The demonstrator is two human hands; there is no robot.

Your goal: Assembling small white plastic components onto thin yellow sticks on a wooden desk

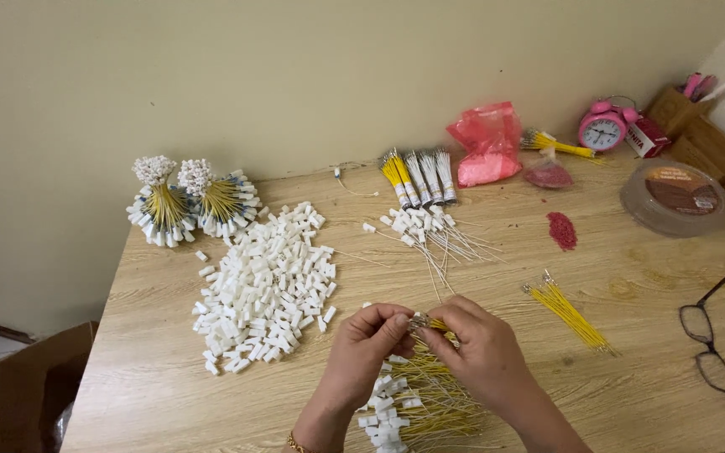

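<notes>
My left hand (368, 340) and right hand (477, 346) meet low in the middle of my view, fingertips pinched together on the metal ends of a small bunch of yellow wires (430, 323). Both hands are closed narrow around that bunch, which sits just above the worktop (631, 394). I cannot tell whether the left fingers also hold a connector.

Directly under my hands lies a loose heap of yellow wires already fitted with white connectors (417, 403). To the left of it spreads a broad pile of white plastic connector housings (266, 285). Just beyond my hands is a smaller spray of white wires with connectors (425, 231), and to the right a separate bundle of bare yellow wires (568, 312) lies well apart.

Farther back, two tied round bundles of finished wires (190, 201) stand near the wall, next to banded packs of yellow and white wires (417, 178). A pink plastic bag (488, 143), a pink alarm clock (602, 127), a round lidded plastic tub (675, 197) and a small patch of red beads (561, 230) sit toward the far right. Black spectacles (711, 331) rest at the right edge.
</notes>
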